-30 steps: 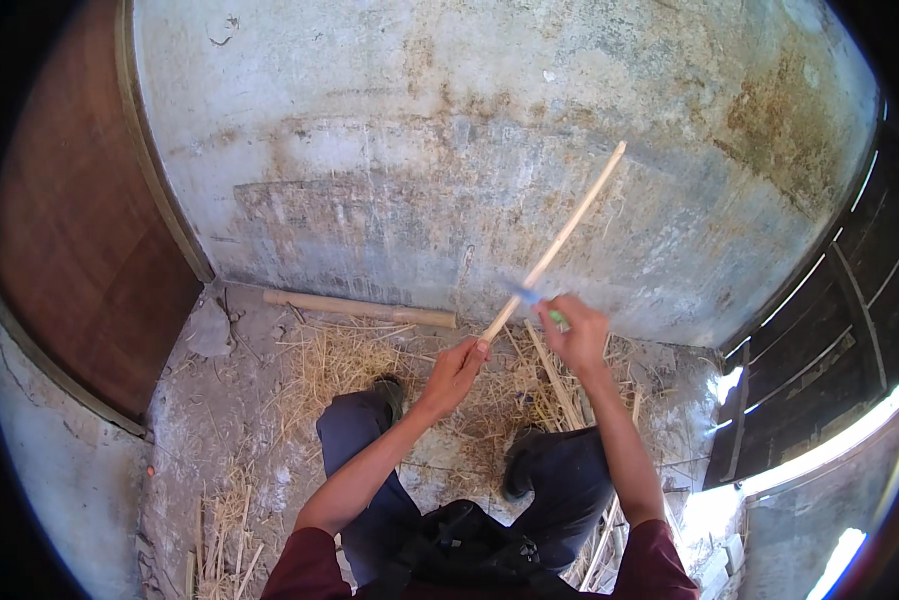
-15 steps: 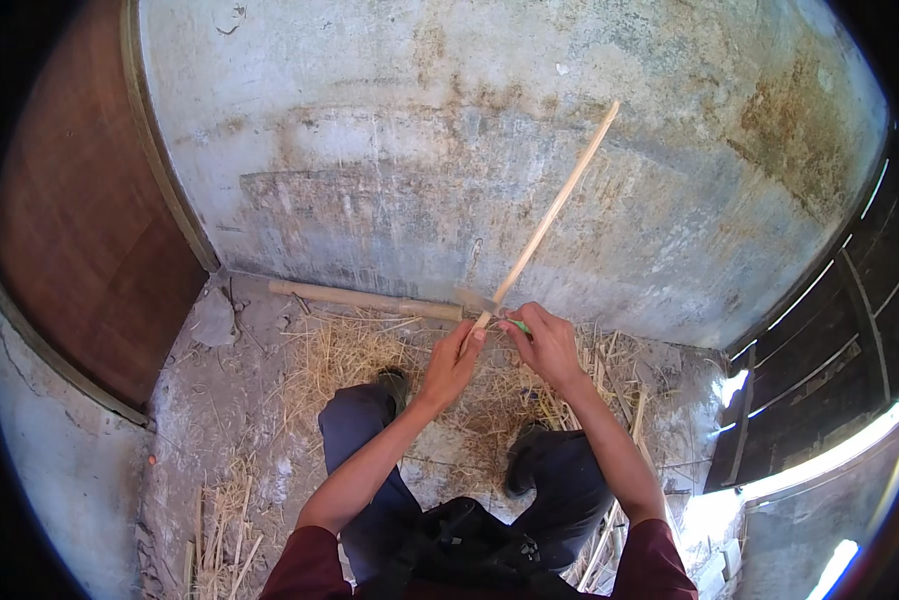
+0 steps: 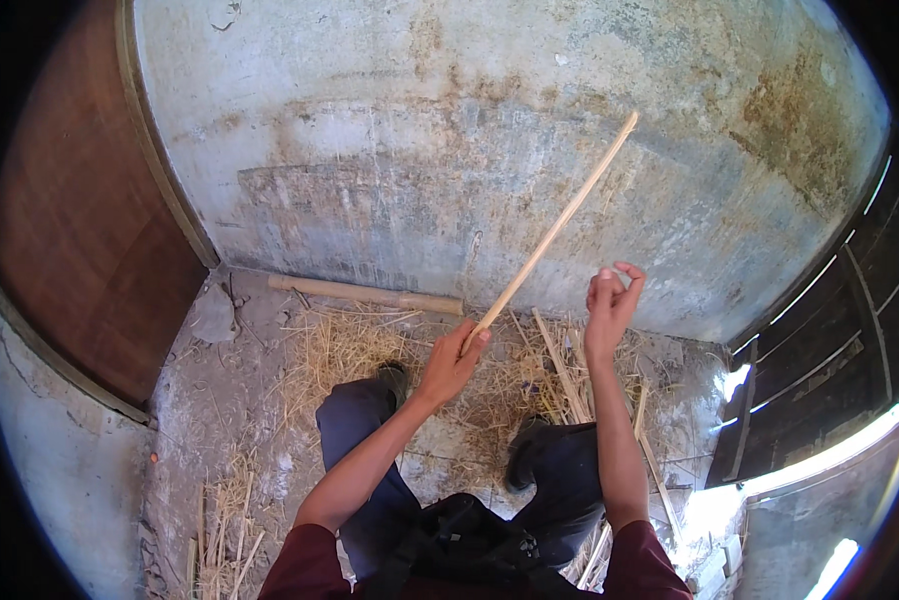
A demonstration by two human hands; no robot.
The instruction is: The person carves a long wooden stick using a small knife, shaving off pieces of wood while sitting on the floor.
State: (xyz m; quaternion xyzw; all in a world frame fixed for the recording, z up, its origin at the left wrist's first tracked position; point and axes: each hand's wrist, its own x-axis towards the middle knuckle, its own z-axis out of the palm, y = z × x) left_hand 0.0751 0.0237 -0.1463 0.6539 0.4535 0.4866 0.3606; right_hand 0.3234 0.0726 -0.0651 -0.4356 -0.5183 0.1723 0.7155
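Note:
My left hand point(image 3: 449, 365) is closed round the lower end of a long, pale bamboo strip point(image 3: 559, 225). The strip slants up and to the right, its far end in front of the wall. My right hand point(image 3: 612, 305) is raised to the right of the strip, apart from it. Its fingers are curled in. No knife shows in or beside this hand now, and what the fingers hold, if anything, is hidden.
A bamboo pole point(image 3: 364, 293) lies along the foot of the stained wall point(image 3: 369, 180). Shavings point(image 3: 334, 350) litter the floor round my feet. Split strips point(image 3: 561, 365) lie at the right, more point(image 3: 239, 540) at the lower left. A brown door point(image 3: 89, 220) stands left.
My right hand, which held a green-handled knife against the strip near my left hand, has swung away to the right and up. The strip has tilted slightly further right in my left hand.

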